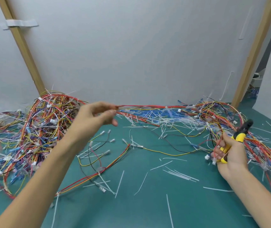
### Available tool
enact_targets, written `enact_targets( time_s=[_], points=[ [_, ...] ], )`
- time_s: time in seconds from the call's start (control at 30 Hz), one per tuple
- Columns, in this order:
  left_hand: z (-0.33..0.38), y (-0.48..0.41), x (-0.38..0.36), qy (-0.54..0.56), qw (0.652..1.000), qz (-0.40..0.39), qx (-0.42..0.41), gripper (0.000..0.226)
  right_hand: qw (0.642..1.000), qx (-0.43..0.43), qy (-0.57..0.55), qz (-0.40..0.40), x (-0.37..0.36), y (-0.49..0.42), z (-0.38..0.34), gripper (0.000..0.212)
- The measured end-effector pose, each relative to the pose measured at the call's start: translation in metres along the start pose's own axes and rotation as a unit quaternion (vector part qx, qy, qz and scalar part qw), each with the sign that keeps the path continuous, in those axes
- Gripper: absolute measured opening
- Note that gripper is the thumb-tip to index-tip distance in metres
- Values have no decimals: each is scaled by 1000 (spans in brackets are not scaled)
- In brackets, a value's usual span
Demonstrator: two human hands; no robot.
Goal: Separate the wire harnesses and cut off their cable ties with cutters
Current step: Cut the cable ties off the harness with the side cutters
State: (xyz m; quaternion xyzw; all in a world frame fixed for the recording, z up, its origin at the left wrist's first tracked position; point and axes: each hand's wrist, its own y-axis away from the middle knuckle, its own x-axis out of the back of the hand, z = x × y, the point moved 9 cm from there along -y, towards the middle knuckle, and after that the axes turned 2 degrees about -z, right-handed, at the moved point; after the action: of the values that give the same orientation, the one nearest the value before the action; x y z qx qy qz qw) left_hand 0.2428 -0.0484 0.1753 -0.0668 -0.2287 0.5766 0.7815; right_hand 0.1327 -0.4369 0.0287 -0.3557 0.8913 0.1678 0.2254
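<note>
Harnesses [40,129] form two heaps; left hand [95,117] pinches one; right hand [230,155] holds cutters [240,134].

left hand [96,116] pinches red harness [148,106] | right hand [230,156] holds yellow-handled cutters [239,136]

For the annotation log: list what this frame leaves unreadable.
All head view:
- cutters: tip motion-blurred against the right wire pile; blades open or closed, unclear.
- left wire pile: cut off by the left edge.
- left hand pinches the red harness; its fingers hide that end.
- right hand covers the cutters' handles.
</note>
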Motion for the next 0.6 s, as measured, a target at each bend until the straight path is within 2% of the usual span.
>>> enact_targets(
  time_s=[0.1,0.17,0.23,0.3,0.37,0.5,0.6],
  points=[
    [-31,47,-57,59,984,-152,68,16,999,-27,-37,-4,3,-4,3,31],
    [-67,87,-79,35,973,-192,121,11,999,-30,-40,-4,4,-6,5,31],
    [-93,106,-75,-40,977,-175,116,11,999,-26,-23,-13,3,-7,6,30],
    [-101,100,-49,-156,978,-133,36,11,999,-30,-8,-42,-3,-6,7,30],
    [-100,86,-20,-265,958,-98,-48,7,995,-54,-8,-87,-15,-1,13,29],
    [-128,48,41,-330,941,-49,-53,16,987,-86,37,-135,-38,20,31,25],
    [-141,19,51,-373,925,-30,-60,26,982,-104,75,-142,-50,36,48,21]
  ],
)
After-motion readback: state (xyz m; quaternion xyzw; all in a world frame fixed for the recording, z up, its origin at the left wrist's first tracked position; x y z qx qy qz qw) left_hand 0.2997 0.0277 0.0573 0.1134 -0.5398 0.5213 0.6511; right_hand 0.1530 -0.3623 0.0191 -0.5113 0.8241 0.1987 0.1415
